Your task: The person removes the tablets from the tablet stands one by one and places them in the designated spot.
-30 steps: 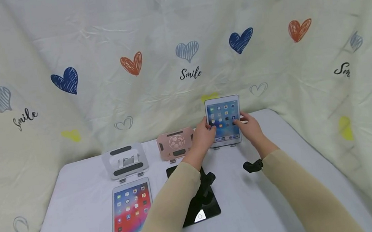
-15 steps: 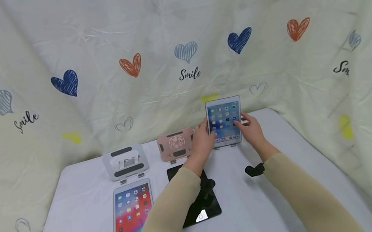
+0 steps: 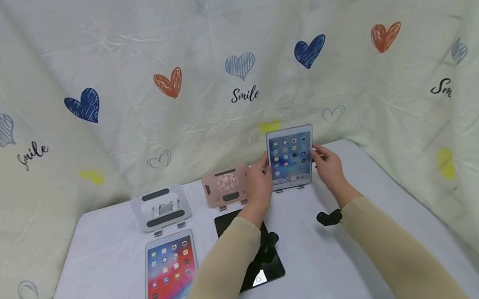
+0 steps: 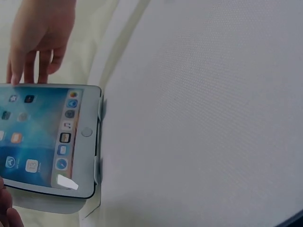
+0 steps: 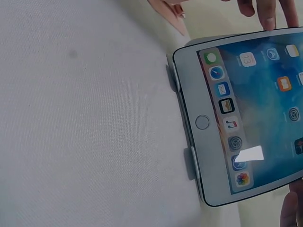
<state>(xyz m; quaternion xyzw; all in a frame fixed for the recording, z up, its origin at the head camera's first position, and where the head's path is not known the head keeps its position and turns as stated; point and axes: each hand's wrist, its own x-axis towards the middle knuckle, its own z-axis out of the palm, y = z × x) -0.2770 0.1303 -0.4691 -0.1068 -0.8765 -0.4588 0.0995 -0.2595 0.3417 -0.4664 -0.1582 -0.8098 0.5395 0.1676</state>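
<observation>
A white tablet (image 3: 291,158), its home screen lit, leans upright on a stand at the back right of the table. Its lower edge sits in the stand's two small hooks (image 5: 194,163). My left hand (image 3: 259,184) is at the tablet's left edge, fingertips right at the rim. Along the right edge lies my right hand (image 3: 329,166); in the left wrist view this right hand (image 4: 42,28) has fairly straight fingers, the thumb tip at the rim. Neither thumb lies over the screen. Most of the stand is hidden behind the tablet.
Left of the tablet stand a pink folding stand (image 3: 227,185) and a grey folding stand (image 3: 144,213). In front lie a white tablet with a red and blue screen (image 3: 169,276) and a black tablet (image 3: 271,271), partly under my left forearm. A printed curtain (image 3: 210,128) hangs behind.
Both thumbs have slid off the screen out to the tablet's side edges, and the right hand has shifted slightly right. The tablet has shifted a little right and stays on its stand.
</observation>
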